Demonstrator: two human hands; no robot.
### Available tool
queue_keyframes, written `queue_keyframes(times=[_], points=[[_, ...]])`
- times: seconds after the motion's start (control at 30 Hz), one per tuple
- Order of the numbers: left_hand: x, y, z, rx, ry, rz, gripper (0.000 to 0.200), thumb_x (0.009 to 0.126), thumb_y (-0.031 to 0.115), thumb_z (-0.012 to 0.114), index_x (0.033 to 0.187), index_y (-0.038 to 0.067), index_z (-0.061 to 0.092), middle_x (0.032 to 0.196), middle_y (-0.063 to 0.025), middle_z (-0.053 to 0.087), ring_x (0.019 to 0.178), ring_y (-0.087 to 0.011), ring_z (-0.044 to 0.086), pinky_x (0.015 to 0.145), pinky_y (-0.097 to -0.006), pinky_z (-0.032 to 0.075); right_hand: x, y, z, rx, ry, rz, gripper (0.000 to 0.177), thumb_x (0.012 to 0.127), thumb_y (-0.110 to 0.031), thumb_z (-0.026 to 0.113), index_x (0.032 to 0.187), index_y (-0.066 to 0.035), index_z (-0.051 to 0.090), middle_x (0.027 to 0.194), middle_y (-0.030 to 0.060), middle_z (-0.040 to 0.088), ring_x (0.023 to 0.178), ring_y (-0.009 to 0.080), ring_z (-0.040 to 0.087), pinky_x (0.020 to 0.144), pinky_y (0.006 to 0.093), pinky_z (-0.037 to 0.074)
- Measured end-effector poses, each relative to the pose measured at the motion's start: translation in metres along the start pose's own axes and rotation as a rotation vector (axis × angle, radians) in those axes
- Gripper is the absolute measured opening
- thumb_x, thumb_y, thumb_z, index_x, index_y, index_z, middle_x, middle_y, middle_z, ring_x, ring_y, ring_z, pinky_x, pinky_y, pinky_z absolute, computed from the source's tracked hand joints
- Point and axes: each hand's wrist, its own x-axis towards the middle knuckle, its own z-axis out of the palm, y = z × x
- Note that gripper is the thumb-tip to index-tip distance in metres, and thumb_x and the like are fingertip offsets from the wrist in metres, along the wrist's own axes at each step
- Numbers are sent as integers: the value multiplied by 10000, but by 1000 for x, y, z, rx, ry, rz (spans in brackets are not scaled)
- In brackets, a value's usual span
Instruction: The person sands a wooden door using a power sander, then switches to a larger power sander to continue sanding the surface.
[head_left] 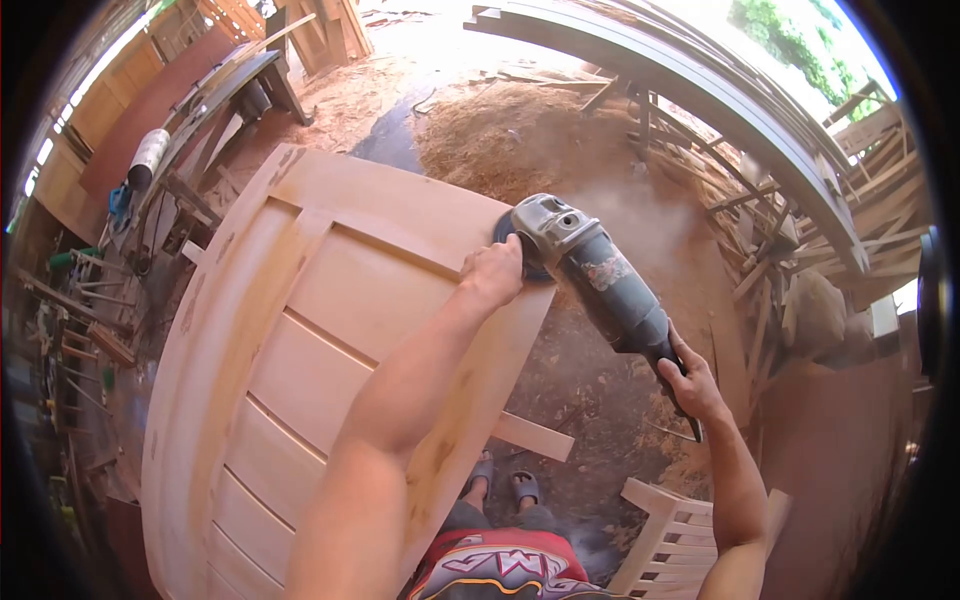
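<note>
Left hand [492, 272], right hand [692, 385] outstretched, gripping grinder [590, 270].

A sawdust pile [500, 130] covers the ground, stacked timber [790, 190] at right, a cluttered workbench [225, 95] at left.

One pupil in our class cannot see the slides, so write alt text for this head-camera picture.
A person holds a grinder with both hands against the edge of a slatted wooden door: left hand by its head, right hand on its rear handle. Dust hangs over a sawdust-strewn workshop floor.
</note>
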Motion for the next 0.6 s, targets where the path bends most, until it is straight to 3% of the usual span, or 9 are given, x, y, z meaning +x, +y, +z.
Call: queue_keyframes(times=[0.07,0.17,0.23,0.33,0.37,0.47,0.5,0.6], points=[[-11,-6,3,5,-14,-16,315,922,168,650,1160,-5,539,1057,-227,740,1032,-394,721,905,-479,576,-1,17,6,-46,20,-158,696,953,-166,642,1586,-84,362,1369,215,638,1276,206,570,1099,304,387],[-45,-20,15,-101,39,-68,366,933,260,690,1126,-17,546,1062,-259,720,1026,-424,706,898,-512,566,-20,8,19,-77,-13,-184,691,954,-160,640,1584,-88,366,1337,216,658,1254,208,586,1081,295,396],[-79,-26,9,-182,63,-65,375,953,285,666,1128,-27,551,1061,-262,714,998,-434,707,877,-519,568,-29,11,26,-105,-38,-262,699,953,-170,648,1586,-90,360,1317,224,666,1242,207,593,1073,296,402],[-130,-42,22,-190,130,-84,393,978,311,631,1132,-42,556,1051,-263,707,963,-448,705,850,-526,570,-51,5,42,-157,-114,-210,715,954,-198,658,1590,-92,348,1280,228,682,1213,212,618,1054,300,420],[-146,-44,27,-171,153,-93,399,985,318,620,1134,-48,558,1046,-262,704,953,-453,704,841,-527,570,-54,19,46,-191,-107,-296,739,949,-236,671,1594,-97,339,1206,240,701,1147,233,663,1014,312,456],[-198,-40,35,-134,130,-188,411,985,315,624,1150,-55,554,1027,-255,702,947,-452,704,835,-531,570,-83,15,53,-230,-206,-233,748,938,-246,674,1592,-98,343,1146,255,711,1102,262,697,979,329,485],[-216,-39,42,-131,133,-214,417,985,319,622,1156,-56,553,1028,-253,703,944,-448,707,830,-528,573,-92,22,56,-240,-208,-311,746,931,-236,666,1591,-97,345,1110,280,705,1080,325,717,956,343,501],[-271,-29,58,-117,125,-295,441,987,326,614,1182,-64,545,1030,-250,704,939,-435,713,819,-519,578,-126,30,57,-265,-301,-305,741,925,-201,656,1587,-83,344,1113,303,691,1094,391,704,950,340,502]])
